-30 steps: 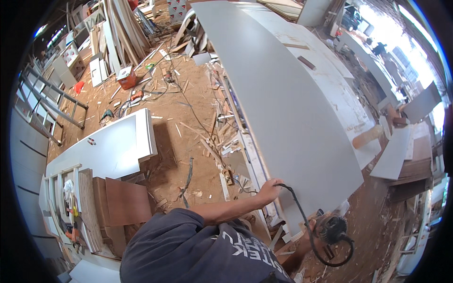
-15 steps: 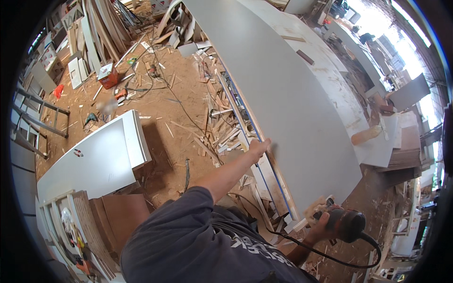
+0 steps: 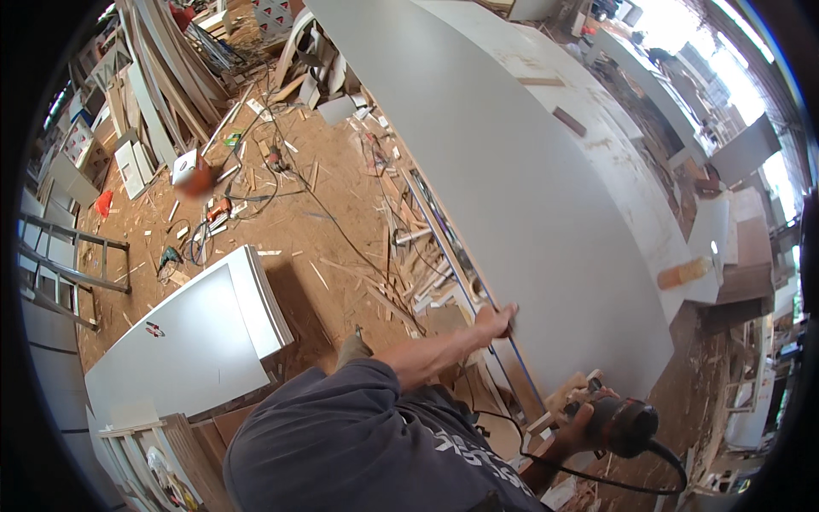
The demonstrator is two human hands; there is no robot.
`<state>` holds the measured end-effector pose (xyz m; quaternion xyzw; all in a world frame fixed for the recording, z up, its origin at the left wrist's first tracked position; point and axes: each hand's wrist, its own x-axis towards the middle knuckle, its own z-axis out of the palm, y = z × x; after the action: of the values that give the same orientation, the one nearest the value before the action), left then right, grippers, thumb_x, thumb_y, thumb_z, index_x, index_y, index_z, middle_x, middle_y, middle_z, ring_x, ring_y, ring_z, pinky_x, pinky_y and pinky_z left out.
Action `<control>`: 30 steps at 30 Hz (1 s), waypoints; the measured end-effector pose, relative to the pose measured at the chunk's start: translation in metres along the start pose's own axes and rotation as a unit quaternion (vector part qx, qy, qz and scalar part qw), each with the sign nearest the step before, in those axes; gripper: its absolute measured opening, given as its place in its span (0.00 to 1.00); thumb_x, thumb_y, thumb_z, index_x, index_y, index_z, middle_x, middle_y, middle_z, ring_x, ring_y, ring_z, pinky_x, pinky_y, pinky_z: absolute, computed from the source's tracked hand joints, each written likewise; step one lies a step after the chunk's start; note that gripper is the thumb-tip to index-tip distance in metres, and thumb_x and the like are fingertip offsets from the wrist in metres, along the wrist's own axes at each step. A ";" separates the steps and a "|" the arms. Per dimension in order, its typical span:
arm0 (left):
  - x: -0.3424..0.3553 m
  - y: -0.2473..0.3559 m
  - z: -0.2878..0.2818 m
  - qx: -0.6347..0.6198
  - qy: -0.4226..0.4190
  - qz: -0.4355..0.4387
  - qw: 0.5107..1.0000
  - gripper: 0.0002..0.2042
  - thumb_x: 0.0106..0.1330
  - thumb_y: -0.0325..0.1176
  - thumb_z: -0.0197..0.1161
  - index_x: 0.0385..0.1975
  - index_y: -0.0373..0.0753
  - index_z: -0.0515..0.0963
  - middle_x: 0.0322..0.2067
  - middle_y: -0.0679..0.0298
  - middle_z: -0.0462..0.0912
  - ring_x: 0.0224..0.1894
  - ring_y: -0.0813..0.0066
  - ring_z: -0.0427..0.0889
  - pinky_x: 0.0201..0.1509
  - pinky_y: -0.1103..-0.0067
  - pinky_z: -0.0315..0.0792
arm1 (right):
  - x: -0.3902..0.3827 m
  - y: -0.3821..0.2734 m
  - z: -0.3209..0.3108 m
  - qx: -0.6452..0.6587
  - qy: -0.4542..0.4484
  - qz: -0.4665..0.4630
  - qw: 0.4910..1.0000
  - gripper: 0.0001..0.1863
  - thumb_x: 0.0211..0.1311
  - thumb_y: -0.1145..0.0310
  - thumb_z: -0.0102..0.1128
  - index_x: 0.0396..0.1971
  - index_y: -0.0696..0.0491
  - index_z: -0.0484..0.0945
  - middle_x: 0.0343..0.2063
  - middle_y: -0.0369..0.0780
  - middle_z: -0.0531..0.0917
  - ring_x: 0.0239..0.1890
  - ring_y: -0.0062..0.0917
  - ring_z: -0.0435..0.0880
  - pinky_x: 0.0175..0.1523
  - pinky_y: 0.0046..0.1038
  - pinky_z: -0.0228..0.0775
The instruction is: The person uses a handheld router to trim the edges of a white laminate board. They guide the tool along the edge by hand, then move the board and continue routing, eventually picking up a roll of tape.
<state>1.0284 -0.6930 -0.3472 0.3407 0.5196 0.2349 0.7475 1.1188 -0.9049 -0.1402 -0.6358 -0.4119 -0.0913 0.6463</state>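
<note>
A long grey panel with one curved side stretches from the far end toward me. My left hand grips its left edge, the thumb over the top face and the fingers curled at the side. Lower right, my right hand is closed round a dark corded trim router. A pale wooden base piece on the router sits at the panel's near end. The black cable loops from the router back below my right forearm. The router's bit is hidden from view.
White panels are stacked at left beside a metal trestle. Wood offcuts, cables and power tools litter the brown floor. A white sheet lies beyond the grey panel. Long boards lean at the far left.
My left hand has slid nearer along the panel's edge. The router, in my right hand, has shifted slightly down in view. My view has turned a little; a foot now shows beside my left arm.
</note>
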 end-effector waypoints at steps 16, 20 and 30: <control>-0.009 0.147 -0.394 0.227 -0.516 0.173 0.808 0.31 0.56 0.26 0.66 0.64 0.34 0.71 0.60 0.55 0.76 0.59 0.61 0.77 0.63 0.68 0.71 | -0.049 -0.111 0.460 -0.040 -0.266 -0.124 0.955 0.40 0.63 0.55 0.62 0.69 0.60 0.61 0.63 0.48 0.70 0.65 0.36 0.70 0.70 0.38 0.61; -0.009 0.216 -0.479 0.231 -0.565 0.296 0.735 0.30 0.56 0.18 0.62 0.64 0.35 0.71 0.60 0.55 0.74 0.64 0.62 0.73 0.65 0.68 0.70 | -0.036 -0.176 0.623 -0.390 -0.122 -0.495 0.767 0.33 0.68 0.64 0.57 0.70 0.60 0.64 0.67 0.49 0.70 0.69 0.38 0.69 0.73 0.40 0.59; 0.050 0.395 -0.716 0.339 -0.439 0.254 0.792 0.17 0.73 0.36 0.58 0.57 0.35 0.75 0.51 0.51 0.84 0.51 0.58 0.83 0.55 0.66 0.75 | -0.036 -0.333 0.986 0.299 -0.060 -0.184 0.934 0.27 0.50 0.75 0.75 0.51 0.64 0.77 0.42 0.42 0.84 0.41 0.27 0.85 0.50 0.30 0.79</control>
<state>0.3764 -0.2080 -0.2438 0.7585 0.0767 0.0508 0.6452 0.4715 -0.0929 -0.0610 -0.3305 -0.5679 -0.0426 0.7526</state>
